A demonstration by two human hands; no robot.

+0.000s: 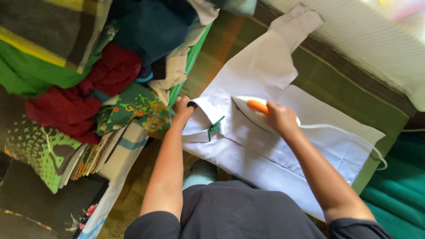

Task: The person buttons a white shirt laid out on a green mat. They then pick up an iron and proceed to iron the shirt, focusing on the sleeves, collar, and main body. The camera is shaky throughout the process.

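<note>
The right hand was clamped around the orange handle of an iron, which rested flat on a white shirt. The iron looked heavy and rigid, best held by that handle and away from the hot plate; its long axis ran toward the collar, tip pointing that way. A white cord trailed from it across the cloth. The left hand pressed the collar with fingers together, pinning the fabric. The shirt, probably light, limp and prone to creasing, lay spread on a green padded surface, collar toward the person's left and one sleeve stretched away. A heap of coloured clothes lay just beside the collar.
</note>
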